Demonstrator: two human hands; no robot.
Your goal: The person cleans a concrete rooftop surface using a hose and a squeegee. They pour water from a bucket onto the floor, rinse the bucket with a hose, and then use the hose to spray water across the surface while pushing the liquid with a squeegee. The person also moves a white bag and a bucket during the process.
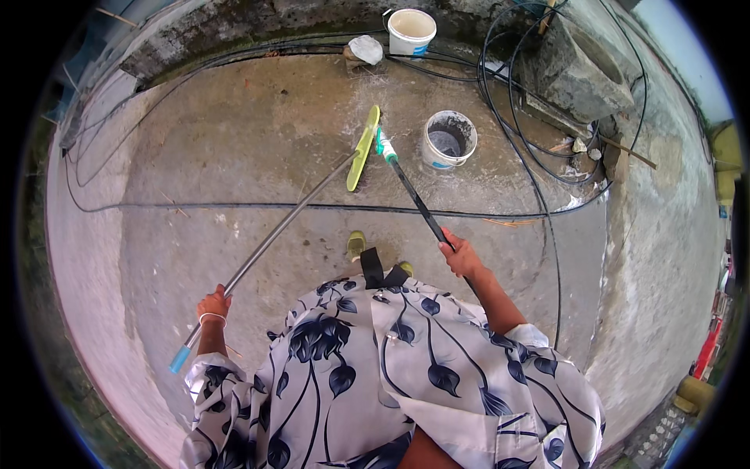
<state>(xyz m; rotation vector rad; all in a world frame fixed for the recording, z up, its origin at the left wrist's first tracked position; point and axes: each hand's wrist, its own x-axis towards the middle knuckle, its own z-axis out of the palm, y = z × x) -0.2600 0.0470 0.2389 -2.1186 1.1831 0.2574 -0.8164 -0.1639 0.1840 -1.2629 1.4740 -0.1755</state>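
My left hand (214, 306) is closed around the metal pole of a long-handled floor brush or mop, near its blue end grip (180, 359). The pole runs up and right to a yellow-green head (364, 148), which is tilted above or on the wet concrete floor. My right hand (461, 253) grips a black hose (417, 201) with a white and green valve (385, 145) at its tip. The valve is just right of the yellow-green head, pointing toward it. Whether water flows is hard to tell. A white bucket (450, 139) with grey contents stands right of the valve.
A second white bucket (412, 32) and a whitish stone (365, 50) stand by the back wall. Black hoses loop at right beside a concrete basin (577, 73). One black hose (263, 206) crosses the floor before my feet. Low concrete walls bound both sides.
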